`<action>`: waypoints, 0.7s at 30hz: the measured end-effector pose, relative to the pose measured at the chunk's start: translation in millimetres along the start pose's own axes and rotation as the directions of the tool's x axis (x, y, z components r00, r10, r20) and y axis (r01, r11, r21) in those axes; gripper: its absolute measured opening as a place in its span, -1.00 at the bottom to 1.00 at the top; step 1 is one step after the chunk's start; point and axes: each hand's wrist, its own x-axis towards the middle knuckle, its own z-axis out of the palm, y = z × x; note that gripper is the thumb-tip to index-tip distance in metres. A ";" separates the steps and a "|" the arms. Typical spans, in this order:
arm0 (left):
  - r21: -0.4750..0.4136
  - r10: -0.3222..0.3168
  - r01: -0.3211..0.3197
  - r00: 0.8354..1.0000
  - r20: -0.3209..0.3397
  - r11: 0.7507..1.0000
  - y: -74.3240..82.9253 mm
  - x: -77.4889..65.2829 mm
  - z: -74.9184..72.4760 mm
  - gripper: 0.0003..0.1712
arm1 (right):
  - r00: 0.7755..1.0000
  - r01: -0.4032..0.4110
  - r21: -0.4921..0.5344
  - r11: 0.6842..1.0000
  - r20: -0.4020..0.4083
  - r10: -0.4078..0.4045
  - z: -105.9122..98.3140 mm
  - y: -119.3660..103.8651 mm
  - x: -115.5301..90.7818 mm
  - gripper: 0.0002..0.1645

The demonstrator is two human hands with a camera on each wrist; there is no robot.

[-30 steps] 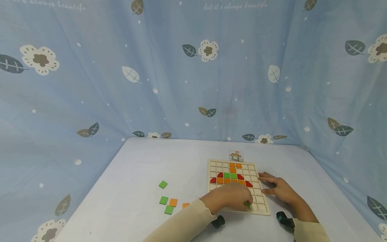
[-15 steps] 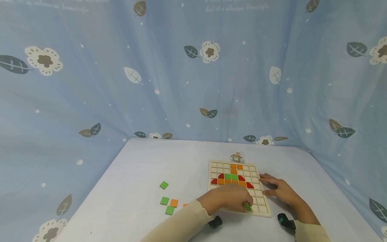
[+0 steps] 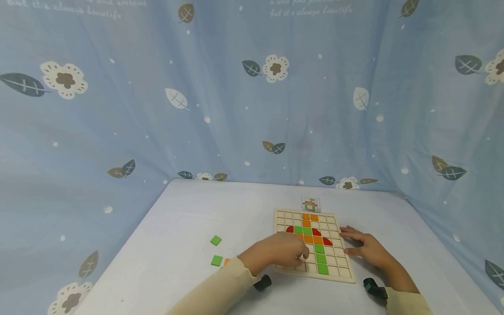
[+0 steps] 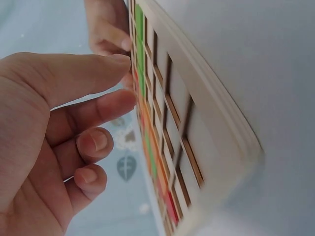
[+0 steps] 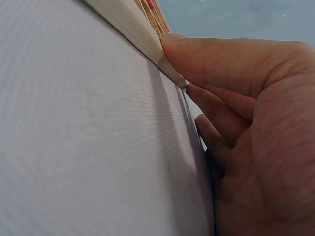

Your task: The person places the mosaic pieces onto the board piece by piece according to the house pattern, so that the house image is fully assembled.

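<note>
A wooden grid board [image 3: 334, 260] lies on the white table with coloured tiles in its cells. Down its right half runs a column of green tiles [image 3: 321, 258], below a row of orange tiles [image 3: 308, 239] with a red quarter-round piece [image 3: 327, 241] at its end. My left hand [image 3: 277, 250] hovers over the board's lower left, covering some cells. In the left wrist view, its thumb and index finger [image 4: 118, 104] stand apart with nothing between them. My right hand [image 3: 368, 249] rests at the board's right edge, thumb [image 5: 192, 51] touching the rim.
Loose green tiles [image 3: 215, 240] and a partly hidden orange tile [image 3: 226, 261] lie left of the board. A small picture card [image 3: 311, 204] sits behind it. A patterned blue curtain [image 3: 220, 109] surrounds the table's back and sides.
My left hand has let go of the green tile, which now lies in the column's lowest cell, and has moved left. The right hand stays at the board's edge.
</note>
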 end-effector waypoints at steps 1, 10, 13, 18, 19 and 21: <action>-0.002 -0.012 0.012 1.000 -0.001 1.000 -2.3 -2.6 0.2 -0.85 | 1.000 -0.002 -0.001 1.000 0.001 0.002 0.1 -0.4 0.0 -0.24; 0.003 -0.050 0.050 0.998 -0.029 0.999 -23.8 -25.0 5.9 -0.90 | 1.000 -0.004 0.003 1.000 0.006 0.004 -0.2 -3.1 -0.6 -0.24; 0.000 -0.068 0.068 0.997 -0.027 0.998 -29.8 -35.0 4.4 -0.92 | 1.000 0.004 0.001 1.000 0.002 -0.004 -0.8 -3.1 -0.8 -0.25; -0.015 -0.133 0.132 0.991 -0.021 0.991 -39.5 -50.6 1.2 -0.90 | 1.000 0.000 -0.001 1.000 -0.001 0.000 -0.5 -2.3 -0.8 -0.25; -0.011 -0.144 0.144 0.989 -0.020 0.989 -41.7 -53.5 1.1 -0.90 | 1.000 -0.001 -0.002 1.000 0.002 0.001 -0.4 -2.2 -0.8 -0.25; -0.001 -0.162 0.162 0.987 -0.023 0.987 -46.3 -59.5 1.3 -0.89 | 1.000 -0.003 0.003 1.000 0.006 0.003 -0.1 -2.0 -1.0 -0.25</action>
